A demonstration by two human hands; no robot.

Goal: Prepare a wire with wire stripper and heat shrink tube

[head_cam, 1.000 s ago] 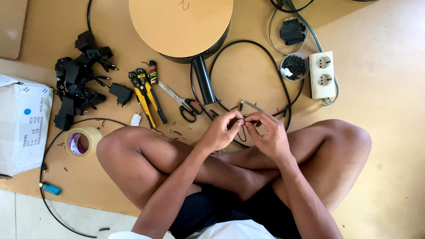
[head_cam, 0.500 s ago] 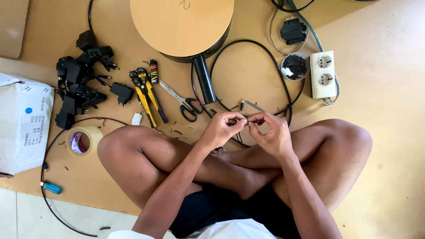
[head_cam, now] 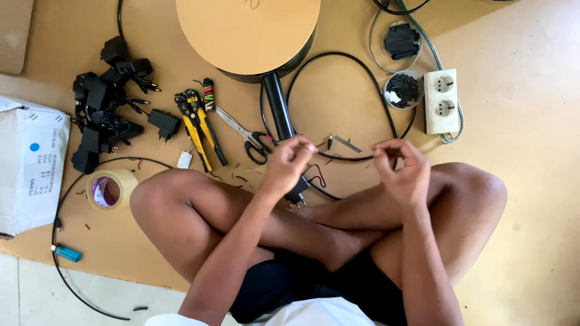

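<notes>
I see my left hand (head_cam: 289, 162) raised over the crossed legs, its fingers (head_cam: 302, 147) pinched narrow on what looks like a thin black wire (head_cam: 316, 175) that drops from the fingertips toward a small black plug adapter (head_cam: 297, 194) lying just below them against the shin. My right hand (head_cam: 403, 169) hangs well apart to the side, its fingertips curled close together; whether they grip a wire end or a scrap of sleeve I cannot tell, as it is too small.

I judge the wire light, limp and springy, with slick insulation, so a pinch right at the stripped end, thumb pad against forefinger, should hold it best; a grip farther back would let the tip wander. The adapter is light, rigid plastic, and its weight tugs on the lead, so I would keep some slack.

Beyond the left fingertips lie steel scissors with black handles (head_cam: 248, 137), yellow-handled wire strippers (head_cam: 194, 124) and a loop of thicker black cable (head_cam: 340, 55) on the brown cardboard floor sheet (head_cam: 513, 36). Beyond the right fingers stand a white double socket block (head_cam: 441, 99) and a round tub of short black tube pieces (head_cam: 403, 90).
</notes>
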